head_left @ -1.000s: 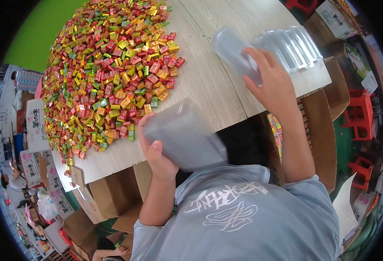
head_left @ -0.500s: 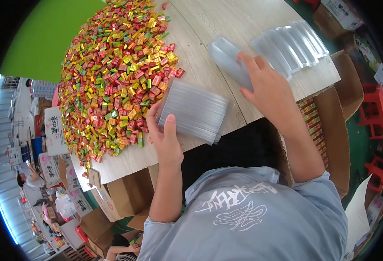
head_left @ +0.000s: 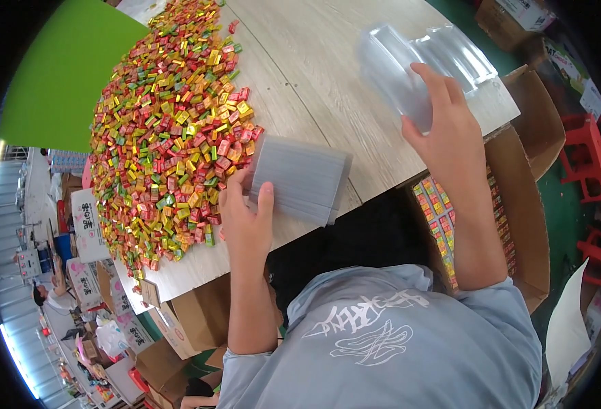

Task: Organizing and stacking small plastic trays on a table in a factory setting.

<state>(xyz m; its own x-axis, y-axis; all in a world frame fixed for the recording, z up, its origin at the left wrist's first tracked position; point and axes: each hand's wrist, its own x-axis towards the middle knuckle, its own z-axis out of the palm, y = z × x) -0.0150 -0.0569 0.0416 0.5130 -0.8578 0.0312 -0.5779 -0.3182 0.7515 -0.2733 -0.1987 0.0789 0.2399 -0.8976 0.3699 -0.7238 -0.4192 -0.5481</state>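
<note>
My left hand [head_left: 247, 208] grips a thick stack of clear plastic sheets or flat packs [head_left: 300, 178] at its left end, thumb on top, just over the table's near edge. Farther right, my right hand [head_left: 447, 112] is curled with thumb and fingers on a clear plastic piece [head_left: 397, 78], blurred by motion; its exact kind is unclear. This piece lies against a row of shiny clear plastic trays [head_left: 454, 58] on the table. Left of the stack spreads a large heap of small wrapped candies [head_left: 174, 150] in red, yellow, orange and green.
Beneath my right forearm, an open cardboard box [head_left: 522, 204] holds rows of colourful small packs [head_left: 437, 215]. Another open carton [head_left: 201, 310] stands below the table's left edge. Red plastic stools [head_left: 585, 157] are on the green floor at right. A person [head_left: 58, 296] works far left.
My right hand has moved right with the clear plastic piece, which now overlaps the row of trays. The stack in my left hand has shifted slightly left, and the view has turned a little.
</note>
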